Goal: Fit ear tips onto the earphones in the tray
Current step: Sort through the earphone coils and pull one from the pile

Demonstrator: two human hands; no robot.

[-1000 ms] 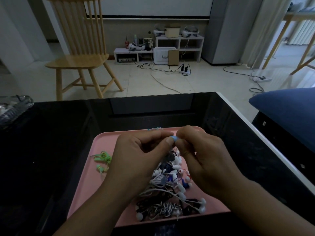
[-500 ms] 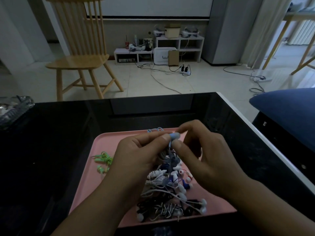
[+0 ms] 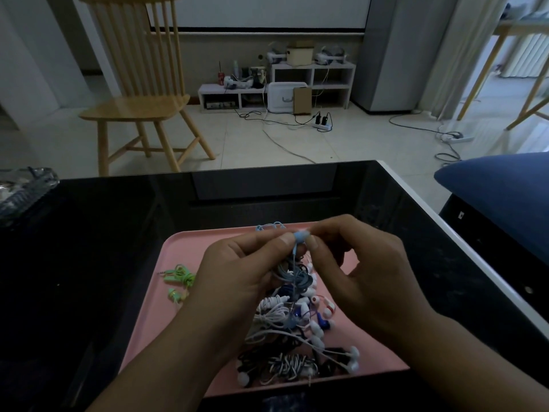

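Light-blue earbud (image 3: 300,235), pinched between both hands' fingers (image 3: 283,239); its tip seems half-seated, so push squarely, twisting gently.

A: home or lab, you reckon?

B: home, a living room. Tiled floor (image 3: 341,150), wooden spindle chair (image 3: 139,93), low white shelf unit (image 3: 312,75) full of gadgets, power strip (image 3: 322,125) with loose cables, blue cushion (image 3: 499,185) beside the glossy black desk (image 3: 118,233).

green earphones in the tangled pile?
No, the green earphones lie by themselves on the left part of the pink tray, apart from the tangled pile.
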